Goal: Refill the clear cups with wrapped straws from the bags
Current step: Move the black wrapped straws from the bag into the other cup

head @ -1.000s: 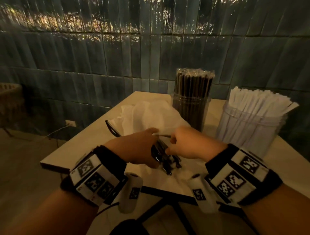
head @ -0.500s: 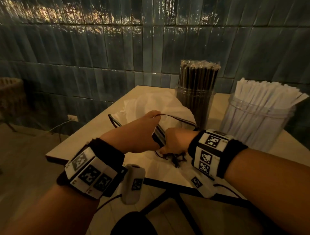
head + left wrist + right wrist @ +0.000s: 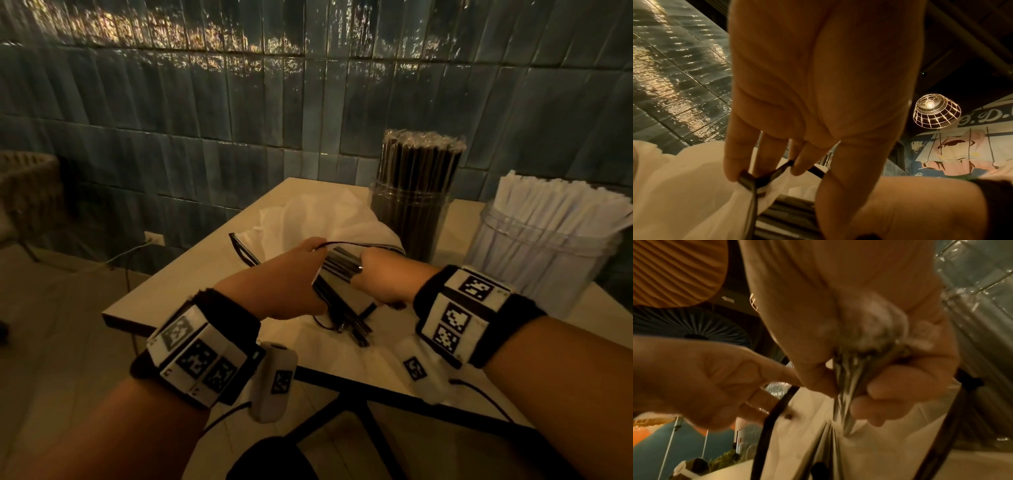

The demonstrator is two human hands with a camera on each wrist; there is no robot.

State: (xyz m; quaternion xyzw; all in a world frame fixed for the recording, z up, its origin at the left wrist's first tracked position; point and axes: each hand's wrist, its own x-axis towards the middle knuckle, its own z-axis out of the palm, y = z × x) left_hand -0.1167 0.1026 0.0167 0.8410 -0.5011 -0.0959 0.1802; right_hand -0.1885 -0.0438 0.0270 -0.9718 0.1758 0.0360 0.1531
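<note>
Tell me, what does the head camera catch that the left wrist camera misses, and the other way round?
Only the head view shows the clear cup of dark straws, the cup of white-wrapped straws and the table. Only the left wrist view shows a caged ceiling lamp and a wall painting. Both show the left hand pinching the white bag's dark handle, with dark straws beneath.

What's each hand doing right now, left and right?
Left hand: fingers pinching the white bag's black handle.
Right hand: closed around a bunch of black wrapped straws.
</note>
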